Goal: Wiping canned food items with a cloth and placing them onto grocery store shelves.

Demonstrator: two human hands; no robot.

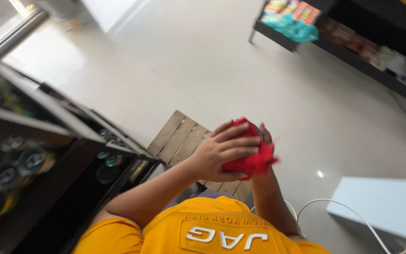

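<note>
A crumpled red cloth sits between both hands, bunched around something round and dark whose rim just shows at its upper edge — what that thing is cannot be told. The fabric looks soft and thin, with a loose corner sticking out at about three o'clock of the bundle.

The left hand lies flat over the cloth from the nine o'clock side, fingers spread and stretched across the top, pressing the fabric rather than curling into a fist. Its forearm comes up bent from the lower left. The right hand is mostly hidden behind the bundle; only fingertips show at the twelve to one o'clock edge, cupping it from the far side, with the forearm rising straight from below. So the cloth is clasped between the two palms, out in front of the chest.

Below, at six o'clock, is the person's orange shirt. Under the hands stands a slatted wooden stool on a pale glossy tiled floor. At nine o'clock a dark metal shelf carries round-topped cans; at one o'clock a second dark rack holds colourful packets. A white box and a thin white cable lie at four o'clock.
</note>
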